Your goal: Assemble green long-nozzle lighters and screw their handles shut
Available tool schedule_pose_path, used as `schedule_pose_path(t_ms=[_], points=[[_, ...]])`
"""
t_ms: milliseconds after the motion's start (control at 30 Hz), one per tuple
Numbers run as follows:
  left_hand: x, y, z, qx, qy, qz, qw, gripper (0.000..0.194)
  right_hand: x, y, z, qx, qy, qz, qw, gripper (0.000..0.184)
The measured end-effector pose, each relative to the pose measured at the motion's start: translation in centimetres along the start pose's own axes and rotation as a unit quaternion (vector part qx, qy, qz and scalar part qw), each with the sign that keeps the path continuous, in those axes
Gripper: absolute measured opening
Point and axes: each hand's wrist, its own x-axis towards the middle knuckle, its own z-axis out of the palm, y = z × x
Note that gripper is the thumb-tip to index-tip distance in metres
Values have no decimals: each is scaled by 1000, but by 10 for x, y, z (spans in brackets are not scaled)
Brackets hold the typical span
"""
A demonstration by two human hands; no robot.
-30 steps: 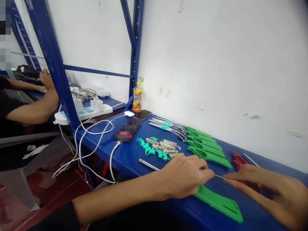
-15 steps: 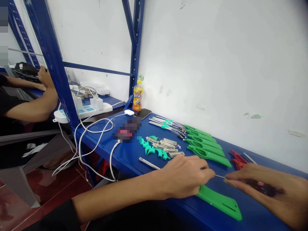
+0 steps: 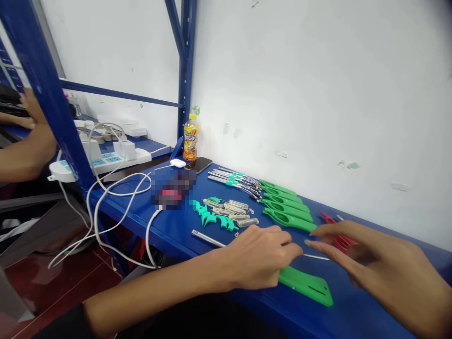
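One green handle (image 3: 307,285) juts from under the left hand (image 3: 259,256), which pinches a thin rod (image 3: 317,257); the right hand (image 3: 386,266) gapes nearby.

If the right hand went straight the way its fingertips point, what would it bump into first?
Probably the left hand, just across a small gap. Depth is hard to judge, though, so the nearest green handle in the row might be brushed first.

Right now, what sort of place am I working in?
Probably a small assembly workshop: matching green plastic casings lie in a row beside wired metal tubes, teal plastic parts are heaped nearby, and another person's arm shows at left.
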Motion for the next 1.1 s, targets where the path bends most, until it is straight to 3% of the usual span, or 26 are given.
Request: schedule_pose_path(t_ms=[233,300,433,700,867,1000,1100], points=[[0,-2,7,-37,49,-3,998,29,-1,-19,-14,109,-45,133,984,38],[0,-2,10,-59,74,-6,995,25,-3,-21,-16,157,-35,144,976,41],[1,-2,14,-107,135,-19,985,20,-2,-27,-18,210,19,118,970,43],[3,-1,13,-167,224,-22,960,21,1,-27,-17,216,93,75,969,17],[4,-1,15,-193,230,-27,954,22,-5,-24,-15,207,75,43,975,7],[4,0,17,-214,219,-28,951,21,-13,-25,-10,203,127,-14,971,20],[3,4,19,-222,207,-28,952,26,-13,-27,-7,200,133,-19,971,19]])
